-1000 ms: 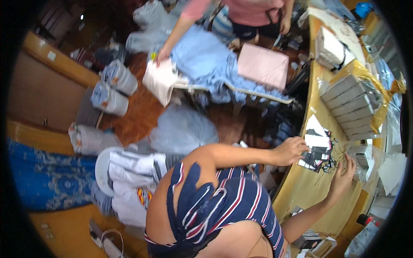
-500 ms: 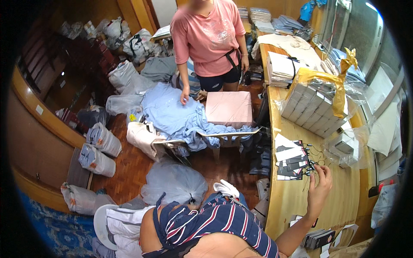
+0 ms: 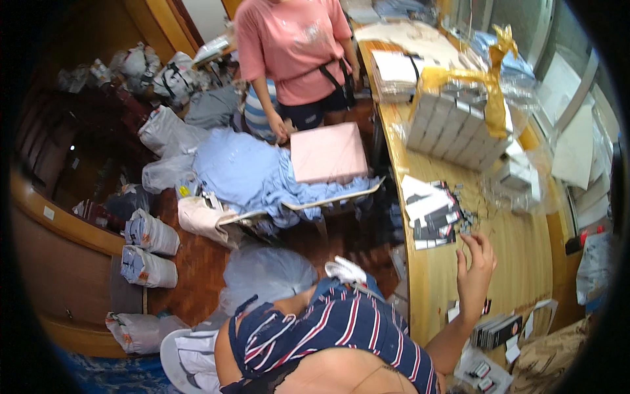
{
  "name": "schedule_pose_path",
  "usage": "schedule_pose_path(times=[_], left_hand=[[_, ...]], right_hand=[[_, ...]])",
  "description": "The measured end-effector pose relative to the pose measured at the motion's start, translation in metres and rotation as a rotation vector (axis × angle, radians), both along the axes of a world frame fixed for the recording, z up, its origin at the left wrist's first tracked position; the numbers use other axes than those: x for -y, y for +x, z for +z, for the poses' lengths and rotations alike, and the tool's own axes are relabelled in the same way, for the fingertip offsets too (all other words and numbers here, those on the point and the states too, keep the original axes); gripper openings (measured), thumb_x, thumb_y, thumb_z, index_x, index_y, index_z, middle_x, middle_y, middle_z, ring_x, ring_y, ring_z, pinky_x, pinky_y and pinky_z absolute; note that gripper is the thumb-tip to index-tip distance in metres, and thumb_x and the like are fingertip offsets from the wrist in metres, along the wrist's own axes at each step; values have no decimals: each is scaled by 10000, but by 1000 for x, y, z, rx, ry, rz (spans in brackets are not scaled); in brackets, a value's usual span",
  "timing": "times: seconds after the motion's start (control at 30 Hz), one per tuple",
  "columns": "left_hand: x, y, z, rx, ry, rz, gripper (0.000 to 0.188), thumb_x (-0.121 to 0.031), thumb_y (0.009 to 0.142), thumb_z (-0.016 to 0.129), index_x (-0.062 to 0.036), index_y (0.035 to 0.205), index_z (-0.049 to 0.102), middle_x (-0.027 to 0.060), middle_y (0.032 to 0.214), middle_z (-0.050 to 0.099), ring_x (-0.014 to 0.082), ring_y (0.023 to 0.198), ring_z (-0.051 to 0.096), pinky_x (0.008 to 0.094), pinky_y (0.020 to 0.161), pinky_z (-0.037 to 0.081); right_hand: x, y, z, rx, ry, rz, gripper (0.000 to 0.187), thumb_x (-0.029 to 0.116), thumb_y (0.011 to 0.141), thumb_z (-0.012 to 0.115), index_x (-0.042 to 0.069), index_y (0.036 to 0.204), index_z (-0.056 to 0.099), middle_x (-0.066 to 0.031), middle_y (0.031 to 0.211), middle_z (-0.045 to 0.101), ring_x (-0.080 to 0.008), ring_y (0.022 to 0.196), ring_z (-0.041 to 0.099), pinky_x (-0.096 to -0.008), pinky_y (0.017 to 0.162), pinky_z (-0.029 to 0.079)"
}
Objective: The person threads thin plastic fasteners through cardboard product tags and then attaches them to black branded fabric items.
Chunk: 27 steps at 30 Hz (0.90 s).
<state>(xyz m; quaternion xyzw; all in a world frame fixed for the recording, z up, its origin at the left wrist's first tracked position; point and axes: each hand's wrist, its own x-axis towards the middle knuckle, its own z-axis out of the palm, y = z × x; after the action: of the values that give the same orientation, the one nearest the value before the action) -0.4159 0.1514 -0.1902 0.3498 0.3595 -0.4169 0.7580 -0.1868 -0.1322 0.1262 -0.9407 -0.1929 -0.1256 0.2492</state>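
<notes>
My right hand (image 3: pixel 478 264) hovers over the wooden table, fingers curved and thumb apart, with nothing visible in it. Just beyond its fingertips lies a loose pile of black and white hang tags (image 3: pixel 430 213), their dark strings (image 3: pixel 467 213) spread to the right. Closer to me, a row of black cards (image 3: pixel 495 331) stands on the table near my forearm. My left hand is hidden; only that arm's upper part shows beside my striped top.
Small white boxes (image 3: pixel 453 128) in plastic with yellow tape stand farther along the table (image 3: pixel 512 262). A person in a pink shirt (image 3: pixel 295 46) stands behind blue cloth (image 3: pixel 236 171) and a pink box (image 3: pixel 328 152). Filled plastic bags (image 3: pixel 149 266) line the floor at left.
My right hand has drawn back slightly from the tags' strings, toward me. The view has turned a little, so the scene shifts. The other person's hand is now beside the pink box.
</notes>
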Motion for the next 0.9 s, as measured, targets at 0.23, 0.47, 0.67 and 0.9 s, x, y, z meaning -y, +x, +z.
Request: schedule_pose_path(times=[0.23,0.47,0.67,0.9], left_hand=[[-7,78,-47,-10,-27,507,526,-469,792,440,-51,1110,465,138,1038,538,242,961,513,401,817,403],[-13,204,73,846,1051,-1016,384,-361,784,477,-12,895,593,151,821,605,294,743,578,376,669,433],[98,248,229,1337,913,-1124,184,-186,744,560,-3,761,580,166,701,581,306,623,563,351,565,427],[255,284,212,2149,901,-787,288,-49,680,581,-36,963,530,157,876,533,289,815,510,362,682,415]], right_hand=[[10,-20,-2,-44,-57,-24,259,71,712,567,96,970,550,-86,1006,491,-244,963,450,-364,869,287],[65,-64,18,-88,237,-131,199,29,692,559,43,890,577,-97,914,546,-253,877,505,-322,799,368],[149,-151,8,106,444,-832,163,27,725,548,-10,882,566,-103,855,566,-182,774,541,-267,710,410],[136,-218,-53,-155,339,-1212,159,49,745,524,7,893,567,-131,849,567,-229,687,552,-290,639,427]])
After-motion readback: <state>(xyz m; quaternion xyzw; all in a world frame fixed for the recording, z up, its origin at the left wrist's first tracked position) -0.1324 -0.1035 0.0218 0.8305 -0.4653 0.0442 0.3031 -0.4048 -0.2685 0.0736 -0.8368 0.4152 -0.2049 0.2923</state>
